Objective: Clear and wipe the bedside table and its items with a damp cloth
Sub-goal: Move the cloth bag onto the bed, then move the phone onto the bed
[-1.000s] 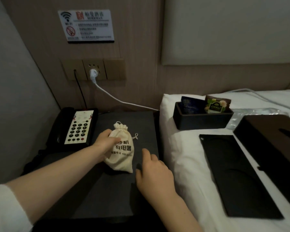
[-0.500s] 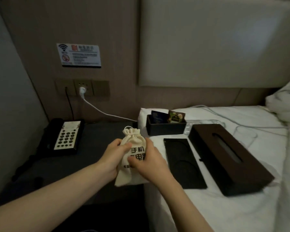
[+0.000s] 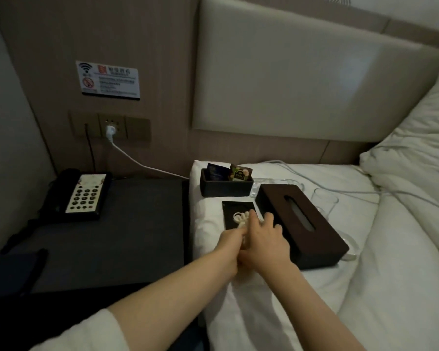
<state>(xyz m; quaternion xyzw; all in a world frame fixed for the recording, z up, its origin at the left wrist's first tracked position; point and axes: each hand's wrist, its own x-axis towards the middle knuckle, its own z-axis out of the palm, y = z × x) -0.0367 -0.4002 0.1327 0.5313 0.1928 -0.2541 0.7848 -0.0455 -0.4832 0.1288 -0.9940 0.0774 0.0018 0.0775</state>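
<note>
Telephone [image 3: 83, 195] at the far left corner of the dark bedside tabletop [image 3: 127, 224], its cord trailing toward the left edge; white plug [image 3: 110, 129] in the wall socket, cable running off toward the bed. On the white bedsheet [image 3: 314, 312] just past the tabletop's right edge: black tray [image 3: 226, 190] holding tea sachets, flat black mat [image 3: 238, 214] in front of it, dark tissue box [image 3: 302, 224] close along the mat's right side, clear glass [image 3: 323, 202] behind the box. Cloth drawstring pouch [image 3: 240, 219] down on the mat, mostly hidden under both hands. Left hand [image 3: 228, 245] curled round the pouch's lower part; right hand [image 3: 265, 239] over it, fingers bent around the pouch, tips near the tissue box.
</note>
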